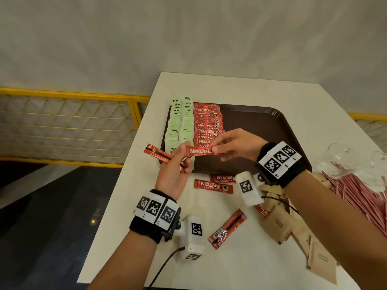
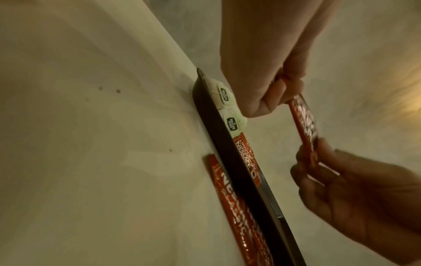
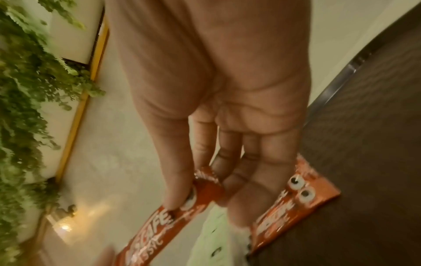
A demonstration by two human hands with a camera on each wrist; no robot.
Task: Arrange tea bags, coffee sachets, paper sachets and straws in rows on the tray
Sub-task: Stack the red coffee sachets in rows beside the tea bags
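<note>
Both hands grasp sachets: right hand (image 1: 236, 144) pinches 1 coffee sachet (image 1: 200, 151) from the left hand (image 1: 178, 164), which grips another; lay it flush, logo up, overlapping the red row (image 1: 207, 122).

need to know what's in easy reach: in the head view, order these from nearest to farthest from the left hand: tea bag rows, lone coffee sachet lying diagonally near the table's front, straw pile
From the left hand:
1. Tea bag rows, just beyond it on the tray's left side.
2. Lone coffee sachet, on the table toward the front.
3. Straw pile, far right.

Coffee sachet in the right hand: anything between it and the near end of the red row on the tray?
Nothing visible. The coffee sachet, pinched by right hand and left hand, hovers directly over the red row's near end.
</note>
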